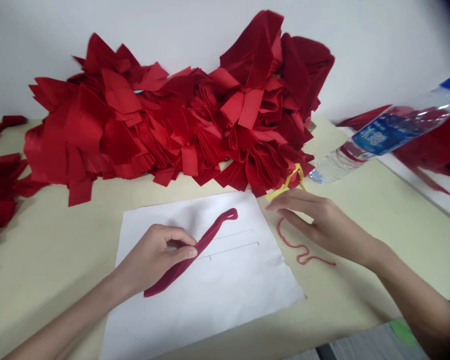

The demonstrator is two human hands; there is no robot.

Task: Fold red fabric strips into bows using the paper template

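Note:
My left hand (161, 252) pinches a folded dark red fabric strip (213, 233) near its middle. The strip lies slantwise across a white paper sheet (225, 290) with ruled lines on it. My right hand (315, 220) reaches left with fingers stretched out flat, holding nothing. It hovers over one end of a thin red string (303, 255) that lies curled on the table. A yellow band (287, 184) pokes out just beyond its fingertips.
A big heap of red fabric pieces (172, 120) fills the back of the beige table (360, 210). More red pieces (0, 190) lie at the left. A clear water bottle (382, 135) lies tilted at the right, with red fabric behind it.

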